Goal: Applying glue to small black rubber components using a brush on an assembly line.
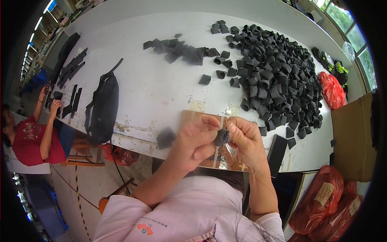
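A small black piece (221, 137) of soft, dull material, folded or rolled on itself, sits above the near edge of the table, held between both hands. The left hand (194, 142) pinches it from one side with thumb and forefinger, the other fingers curled in beneath. The right hand (244, 138) pinches it from the other side, thumb on top, the rest of the fingers bent close together behind it.

Just left of the hands, at the near edge, lies one loose black scrap (165, 137). Under the hands a brown board (192, 117) with shiny tape rests on the table. A flat black slab (277, 153) leans at the near edge to the right. Toward the far right side spreads a big heap of black rolled pieces (275, 76), with a smaller flat pile (180, 51) near the far edge. A black bag (102, 107) with straps lies at the left edge, and black strips (71, 67) lie beyond it at the far left corner.

The white table (153, 88) is scuffed and stained along its near edge. Another person in a red shirt (28, 141) sits at the left end. Red plastic bags (322, 201) and a cardboard box (352, 137) stand to the right, with windows (354, 36) behind.
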Motion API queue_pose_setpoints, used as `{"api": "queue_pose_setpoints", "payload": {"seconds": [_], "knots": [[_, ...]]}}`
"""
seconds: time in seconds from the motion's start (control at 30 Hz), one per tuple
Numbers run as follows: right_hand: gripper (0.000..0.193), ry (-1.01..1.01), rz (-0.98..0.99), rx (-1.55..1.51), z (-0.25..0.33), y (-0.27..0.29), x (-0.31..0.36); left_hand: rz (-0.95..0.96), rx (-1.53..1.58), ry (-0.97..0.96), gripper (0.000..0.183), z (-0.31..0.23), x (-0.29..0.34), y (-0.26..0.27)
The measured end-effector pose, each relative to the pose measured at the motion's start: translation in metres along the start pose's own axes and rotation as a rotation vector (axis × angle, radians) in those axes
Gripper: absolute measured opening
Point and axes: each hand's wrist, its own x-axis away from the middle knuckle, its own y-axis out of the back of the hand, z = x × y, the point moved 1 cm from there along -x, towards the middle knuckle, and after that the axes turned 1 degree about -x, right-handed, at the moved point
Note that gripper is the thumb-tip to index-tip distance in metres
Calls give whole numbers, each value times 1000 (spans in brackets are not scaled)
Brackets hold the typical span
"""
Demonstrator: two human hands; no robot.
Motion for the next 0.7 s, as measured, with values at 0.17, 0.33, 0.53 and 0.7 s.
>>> {"api": "queue_pose_setpoints", "payload": {"seconds": [0.17, 0.33, 0.53, 0.7], "knots": [[24, -48, 40, -180, -12, 3, -1, 149, 237, 86, 18, 7, -5, 9], [22, 49, -47, 137, -6, 6, -1, -75, -543, -393, 25, 8, 0, 1], [28, 543, -295, 633, 8, -7, 17, 171, -1071, -698, 17, -8, -2, -17], [43, 750, -309, 981, 13, -24, 21, -24, -551, -705, 10, 3, -1, -14]]}}
